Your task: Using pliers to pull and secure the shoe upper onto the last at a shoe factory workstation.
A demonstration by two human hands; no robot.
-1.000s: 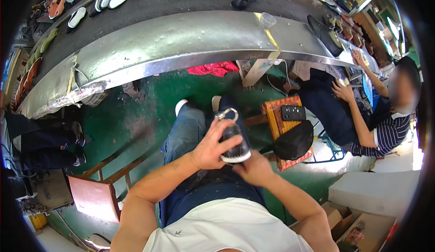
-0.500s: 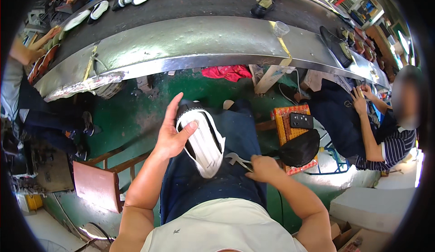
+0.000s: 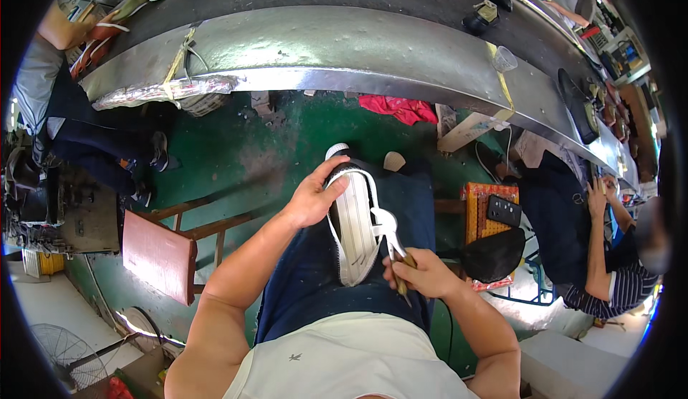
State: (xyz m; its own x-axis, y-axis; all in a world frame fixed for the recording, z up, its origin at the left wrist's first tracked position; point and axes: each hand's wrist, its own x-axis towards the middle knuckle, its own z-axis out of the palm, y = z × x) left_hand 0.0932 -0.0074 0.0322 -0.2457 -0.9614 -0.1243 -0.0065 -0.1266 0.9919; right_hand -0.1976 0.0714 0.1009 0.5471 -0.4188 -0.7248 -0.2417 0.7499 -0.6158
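A black and white shoe upper (image 3: pixel 352 230) rests bottom up over my lap, its pale underside with long lines facing me. My left hand (image 3: pixel 315 197) is closed round its far end, the thumb pressing on the underside. In my right hand (image 3: pixel 423 273) is a pair of pincers (image 3: pixel 396 247), handles inside the curled fingers. The pincers' curved head meets the white edge on the shoe's right side; whether the jaws bite the edge cannot be made out.
A metal-edged bench (image 3: pixel 301 48) with shoes on it runs across the far side. To the left stands a wooden stool (image 3: pixel 159 255). On the right, a woven seat (image 3: pixel 481 209) holds a phone (image 3: pixel 504 211) and a black pouch (image 3: pixel 493 254); a co-worker sits beyond.
My right hand has brought the pincers up to the shoe's right edge. The shoe now stands more upright in my left hand. The whole view has shifted.
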